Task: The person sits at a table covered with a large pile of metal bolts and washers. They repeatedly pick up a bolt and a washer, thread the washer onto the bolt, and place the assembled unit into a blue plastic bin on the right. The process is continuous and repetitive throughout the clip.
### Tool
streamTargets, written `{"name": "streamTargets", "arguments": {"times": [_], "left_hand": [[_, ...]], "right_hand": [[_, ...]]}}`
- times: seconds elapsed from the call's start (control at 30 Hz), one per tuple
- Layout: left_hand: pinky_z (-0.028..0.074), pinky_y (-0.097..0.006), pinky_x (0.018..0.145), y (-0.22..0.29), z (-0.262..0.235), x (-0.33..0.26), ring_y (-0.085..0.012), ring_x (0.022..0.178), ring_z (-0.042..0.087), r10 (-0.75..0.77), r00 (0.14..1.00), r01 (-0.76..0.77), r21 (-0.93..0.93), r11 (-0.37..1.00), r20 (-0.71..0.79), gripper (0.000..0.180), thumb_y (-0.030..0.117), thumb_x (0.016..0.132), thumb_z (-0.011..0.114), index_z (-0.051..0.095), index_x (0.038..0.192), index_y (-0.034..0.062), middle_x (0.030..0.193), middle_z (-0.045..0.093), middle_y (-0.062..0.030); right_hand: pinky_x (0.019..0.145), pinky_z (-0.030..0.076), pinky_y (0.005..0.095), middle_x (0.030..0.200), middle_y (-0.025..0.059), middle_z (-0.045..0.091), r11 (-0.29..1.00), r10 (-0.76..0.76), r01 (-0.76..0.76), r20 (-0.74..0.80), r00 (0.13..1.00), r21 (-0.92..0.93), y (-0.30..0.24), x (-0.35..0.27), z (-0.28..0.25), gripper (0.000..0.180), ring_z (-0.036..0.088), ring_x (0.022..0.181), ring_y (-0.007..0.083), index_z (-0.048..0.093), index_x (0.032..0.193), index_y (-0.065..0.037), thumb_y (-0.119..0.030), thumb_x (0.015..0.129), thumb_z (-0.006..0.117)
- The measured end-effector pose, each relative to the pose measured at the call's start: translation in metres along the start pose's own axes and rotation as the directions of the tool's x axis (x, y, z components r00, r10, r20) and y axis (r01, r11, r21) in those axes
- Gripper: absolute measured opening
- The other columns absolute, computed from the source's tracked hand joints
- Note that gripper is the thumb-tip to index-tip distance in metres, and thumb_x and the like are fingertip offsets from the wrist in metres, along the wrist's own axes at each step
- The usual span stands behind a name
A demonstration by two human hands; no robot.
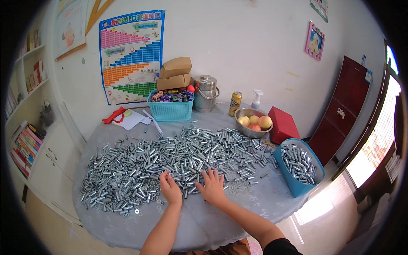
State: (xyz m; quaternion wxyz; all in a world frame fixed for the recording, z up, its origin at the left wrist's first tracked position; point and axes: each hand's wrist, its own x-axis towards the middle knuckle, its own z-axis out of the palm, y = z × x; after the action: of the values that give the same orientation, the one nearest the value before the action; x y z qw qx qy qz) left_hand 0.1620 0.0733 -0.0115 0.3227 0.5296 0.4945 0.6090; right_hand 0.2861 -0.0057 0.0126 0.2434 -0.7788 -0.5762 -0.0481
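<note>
**Curled left hand [171, 190] and spread right hand [212, 188] at the heap of metal tubes [140, 163]**

Near each other at the front edge of the heap, both bare, with forearms coming from below. On the left, fingers bent inward toward the thumb, just at the border of the tubes; cannot tell about any small piece between the fingertips. On the right, palm down, fingers open and apart, fingertips over the tubes, without any visible piece in grip.

Heap itself: spread widely over the middle of the grey tablecloth [199, 225], reaching far to the left. Flat washers [137, 211] mixed at its near side, some loose on the cloth.

At the right edge of the table, a blue bin [293, 182] with similar tubes inside. Behind the heap, from left to right: white papers [130, 121], a turquoise basket [171, 111] of small wrapped pieces, a steel canister [205, 94] with handle, a yellow can [235, 104], a white spray bottle [256, 101], a steel bowl [250, 133] with fruits [264, 123], and, just beside this bowl, a red box [284, 125].
</note>
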Motion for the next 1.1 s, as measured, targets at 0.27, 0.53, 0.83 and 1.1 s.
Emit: {"name": "streamTargets", "arguments": {"times": [0.27, 0.53, 0.83, 1.1], "left_hand": [[0.041, -0.025, 0.064, -0.003, -0.004, 0.006, -0.0113, 0.068, 0.049, 0.033, 0.999, -0.033, -0.202, 0.979, -0.005, 0.015, 0.007, 0.089, 0.044, 0.052, 0.101, 0.002, 0.076, 0.053, -0.0036], [0.042, -0.021, 0.067, 0.018, -0.011, 0.007, -0.0099, 0.073, 0.055, 0.017, 0.991, 0.045, -0.437, 0.898, 0.136, 0.014, 0.004, 0.089, 0.046, 0.045, 0.103, 0.0022, 0.083, 0.061, -0.0094], [0.046, -0.022, 0.058, 0.035, -0.009, -0.001, -0.0077, 0.063, 0.052, -0.095, 0.878, 0.355, -0.505, 0.787, 0.469, 0.02, 0.007, 0.088, 0.05, 0.047, 0.107, 0.0021, 0.09, 0.064, -0.0127], [0.054, -0.029, 0.069, 0.038, -0.005, -0.014, -0.0189, 0.076, 0.063, -0.215, 0.715, 0.608, -0.439, 0.661, 0.665, 0.015, 0.003, 0.086, 0.054, 0.051, 0.1, -0.0004, 0.094, 0.063, -0.0185]], "right_hand": [[0.097, 0.033, 0.0444, 0.12, 0.0134, 0.053, 0.888, -0.268, 0.263, -0.041, 0.963, 0.378, -0.01, 0.001, 0.005, 0.033, 0.047, 0.113, 0.0307, 0.054, 0.114, -0.006, -0.021, 0.084, 0.055], [0.069, 0.049, 0.03, 0.087, 0.0101, 0.065, 0.847, -0.144, 0.102, 0.04, 0.989, 0.522, 0.056, 0.016, -0.032, 0.015, 0.062, 0.077, 0.022, 0.066, 0.091, -0.006, -0.006, 0.077, 0.06], [0.072, 0.047, 0.0319, 0.086, 0.0085, 0.061, 0.831, -0.411, 0.231, 0.279, 0.868, 0.505, 0.064, 0.002, -0.063, 0.018, 0.057, 0.084, 0.0265, 0.066, 0.086, -0.008, -0.006, 0.069, 0.064], [0.074, 0.047, 0.0292, 0.087, 0.0066, 0.061, 0.803, -0.218, 0.137, 0.072, 0.973, 0.58, 0.063, -0.004, -0.045, 0.016, 0.059, 0.082, 0.0221, 0.063, 0.087, -0.005, -0.008, 0.073, 0.067]]}}
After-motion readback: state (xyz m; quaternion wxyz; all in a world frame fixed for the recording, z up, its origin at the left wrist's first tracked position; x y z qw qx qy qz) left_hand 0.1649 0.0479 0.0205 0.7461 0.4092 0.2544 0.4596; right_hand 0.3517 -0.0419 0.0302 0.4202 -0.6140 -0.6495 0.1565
